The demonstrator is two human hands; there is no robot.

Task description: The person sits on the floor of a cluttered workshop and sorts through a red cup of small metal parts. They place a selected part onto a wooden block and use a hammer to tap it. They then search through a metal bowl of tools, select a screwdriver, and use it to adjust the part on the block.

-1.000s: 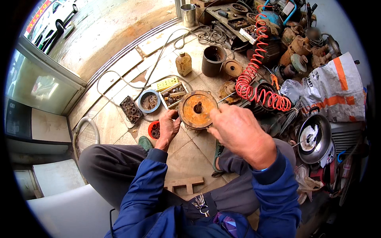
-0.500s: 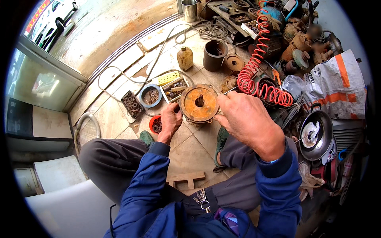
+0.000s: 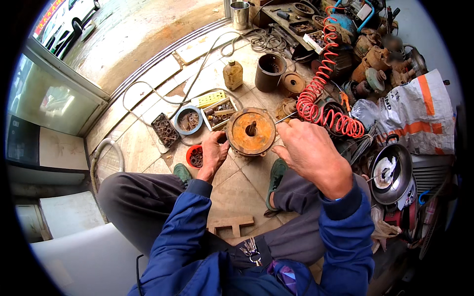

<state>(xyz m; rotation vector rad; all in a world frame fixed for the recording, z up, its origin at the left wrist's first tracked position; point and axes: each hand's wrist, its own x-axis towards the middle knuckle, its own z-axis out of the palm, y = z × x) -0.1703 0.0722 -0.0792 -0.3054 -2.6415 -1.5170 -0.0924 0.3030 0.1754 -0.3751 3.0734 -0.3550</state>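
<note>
from where i stood, the rust-orange, round, flat-faced metal housing (image 3: 250, 140) sat straight in front of the person, a little beyond their green shoes (image 3: 182, 172), its dark stub of shaft (image 3: 251, 129) poking up from the middle. what held it up underneath was hidden from me.

the left hand (image 3: 215, 152) was at the housing's left edge, fingers bent and bunched against the rim; i couldn't tell whether they were pinching anything. the right hand (image 3: 316, 155) was on the other side, knuckles up and fingers curled, with a thin, straight metal rod (image 3: 286, 118) showing just past them. i couldn't make out whether those fingers were closed around it.

just left of the left hand lay a small, round red dish (image 3: 188, 157) of dark metal rings. farther off were a round blue-grey dish (image 3: 188, 132) of rusty bits, a yellow slotted strip (image 3: 211, 98) and a grimy tan bottle (image 3: 232, 76). the coiled red plastic hose (image 3: 308, 101) hung beyond the right hand.
</note>
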